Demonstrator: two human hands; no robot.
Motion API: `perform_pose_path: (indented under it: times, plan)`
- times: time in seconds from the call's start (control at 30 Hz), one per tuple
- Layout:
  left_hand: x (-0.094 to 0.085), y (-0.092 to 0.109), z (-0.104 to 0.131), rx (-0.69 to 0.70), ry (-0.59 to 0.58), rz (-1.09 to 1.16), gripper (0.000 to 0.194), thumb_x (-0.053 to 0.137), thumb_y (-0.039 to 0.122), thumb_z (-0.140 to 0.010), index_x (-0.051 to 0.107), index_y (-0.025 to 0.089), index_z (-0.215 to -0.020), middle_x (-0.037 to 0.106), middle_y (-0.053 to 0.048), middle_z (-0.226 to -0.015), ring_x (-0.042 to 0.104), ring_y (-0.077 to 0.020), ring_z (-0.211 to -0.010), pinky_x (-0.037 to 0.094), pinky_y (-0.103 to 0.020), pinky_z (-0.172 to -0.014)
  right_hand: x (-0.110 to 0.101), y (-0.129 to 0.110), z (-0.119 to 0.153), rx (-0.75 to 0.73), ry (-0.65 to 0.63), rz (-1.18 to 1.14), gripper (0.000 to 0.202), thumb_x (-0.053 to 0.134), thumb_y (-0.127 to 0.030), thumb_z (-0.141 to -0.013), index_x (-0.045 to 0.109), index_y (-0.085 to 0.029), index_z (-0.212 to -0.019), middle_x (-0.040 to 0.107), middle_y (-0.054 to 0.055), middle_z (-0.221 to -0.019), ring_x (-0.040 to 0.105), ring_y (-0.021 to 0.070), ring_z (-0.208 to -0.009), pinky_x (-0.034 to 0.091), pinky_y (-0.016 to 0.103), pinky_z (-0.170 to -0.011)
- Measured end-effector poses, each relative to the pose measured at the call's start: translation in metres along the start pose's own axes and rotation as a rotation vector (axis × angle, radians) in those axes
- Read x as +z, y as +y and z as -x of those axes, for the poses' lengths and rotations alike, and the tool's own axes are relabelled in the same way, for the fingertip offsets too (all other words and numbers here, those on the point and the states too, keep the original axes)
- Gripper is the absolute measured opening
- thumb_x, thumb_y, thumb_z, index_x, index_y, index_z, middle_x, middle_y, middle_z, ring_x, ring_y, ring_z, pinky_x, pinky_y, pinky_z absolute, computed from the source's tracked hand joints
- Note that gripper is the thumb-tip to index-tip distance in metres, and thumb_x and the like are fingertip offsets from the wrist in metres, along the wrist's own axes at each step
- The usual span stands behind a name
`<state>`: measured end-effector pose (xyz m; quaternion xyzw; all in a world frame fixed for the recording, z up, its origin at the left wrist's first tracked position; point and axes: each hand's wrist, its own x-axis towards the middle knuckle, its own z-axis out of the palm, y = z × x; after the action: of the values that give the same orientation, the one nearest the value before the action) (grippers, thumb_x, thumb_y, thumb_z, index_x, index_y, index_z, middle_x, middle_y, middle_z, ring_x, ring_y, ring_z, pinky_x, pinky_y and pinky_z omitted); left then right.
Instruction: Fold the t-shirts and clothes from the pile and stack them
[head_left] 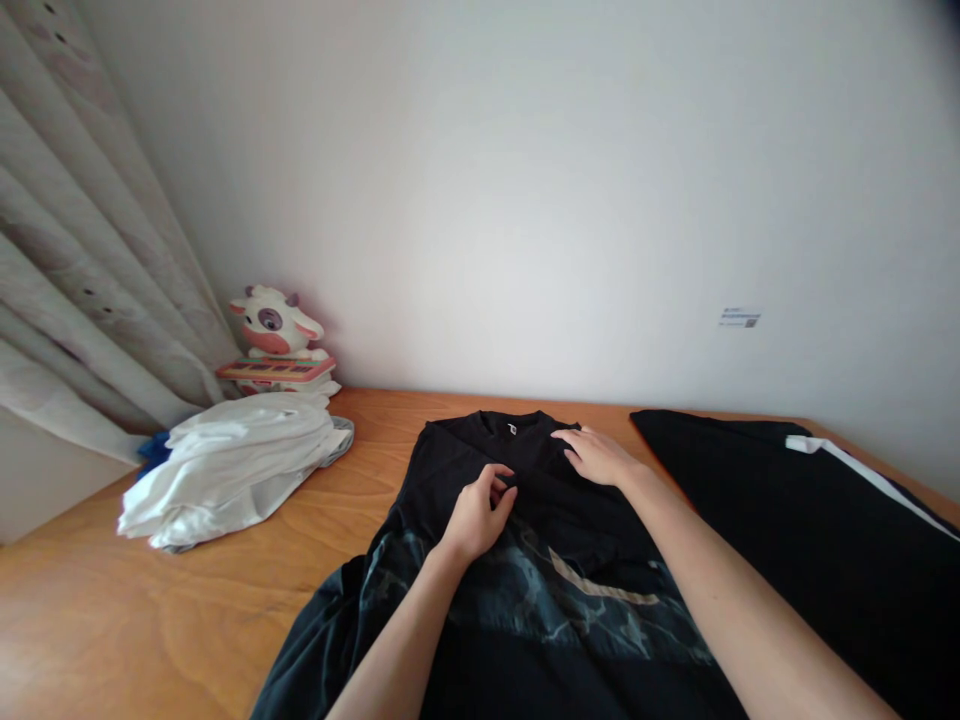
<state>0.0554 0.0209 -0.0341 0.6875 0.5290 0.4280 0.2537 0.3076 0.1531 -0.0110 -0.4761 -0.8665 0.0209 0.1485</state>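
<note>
A black shirt (pixel 525 610) with a blue-grey marbled band lies spread on the wooden table, its collar and small label towards the wall. Over the middle of its chest is my left hand (pixel 481 512), fingers curled, with thumb and fingertips apart and no cloth visible between them. My right hand (pixel 596 455) rests on the shirt near the shoulder at the right of the collar, its fingers extended and spread. Several folds run across the front of the shirt below my hands.
On the left a pile of white clothes (pixel 240 465) lies before a cow-shaped toy keyboard (pixel 277 345), beside a curtain (pixel 90 240). Another black garment (pixel 795 520) with a white strip covers the right side of the wooden table (pixel 225 610). A wall stands behind.
</note>
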Motion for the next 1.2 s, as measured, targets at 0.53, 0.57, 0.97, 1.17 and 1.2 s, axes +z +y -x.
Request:
perform_pose_path:
  times: [0.53,0.57,0.97,1.17,1.2]
  plan:
    - [0.008,-0.002,-0.011,-0.117,0.075,-0.131,0.012,0.060,0.020,-0.092,0.066,0.023,-0.102,0.074,0.000,-0.090,0.066,-0.0154,-0.074,0.052,-0.028,-0.076,0.012,-0.016,0.014,0.153,0.159,0.053,0.031,0.051,-0.019,-0.093,0.067,-0.014,-0.119,0.058,0.020,-0.126,0.056,0.0345,-0.114,0.044,0.051,-0.099]
    - [0.008,-0.003,-0.011,-0.087,0.073,-0.147,0.015,0.059,0.018,-0.092,0.067,0.023,-0.104,0.074,-0.001,-0.095,0.067,-0.0165,-0.079,0.053,-0.030,-0.080,0.011,-0.026,0.017,0.115,0.158,0.029,0.029,0.051,-0.021,-0.094,0.068,-0.015,-0.117,0.059,0.018,-0.125,0.056,0.0335,-0.114,0.044,0.050,-0.099]
    - [-0.006,-0.010,-0.038,-0.052,-0.074,-0.481,0.032,0.051,0.011,-0.091,0.064,0.017,-0.120,0.066,-0.015,-0.123,0.068,-0.0272,-0.108,0.054,-0.039,-0.094,0.045,-0.100,0.030,-0.020,0.175,-0.356,0.031,0.047,-0.015,-0.096,0.067,-0.022,-0.119,0.071,0.008,-0.118,0.065,0.0207,-0.105,0.053,0.037,-0.095]
    - [-0.019,-0.017,-0.063,0.129,-0.251,-0.484,0.022,0.056,0.024,-0.094,0.073,0.024,-0.109,0.067,-0.007,-0.119,0.068,-0.0219,-0.107,0.053,-0.032,-0.097,0.043,-0.100,0.036,-0.002,0.187,-0.423,0.026,0.051,-0.021,-0.095,0.070,-0.024,-0.112,0.069,0.007,-0.112,0.066,0.0200,-0.098,0.054,0.035,-0.090]
    - [-0.018,-0.020,-0.062,0.147,-0.241,-0.485,0.022,0.055,0.027,-0.096,0.073,0.024,-0.109,0.067,-0.007,-0.119,0.068,-0.0216,-0.106,0.054,-0.031,-0.095,0.043,-0.100,0.036,0.004,0.186,-0.431,0.025,0.051,-0.022,-0.096,0.070,-0.024,-0.111,0.068,0.007,-0.110,0.067,0.0192,-0.094,0.055,0.034,-0.088]
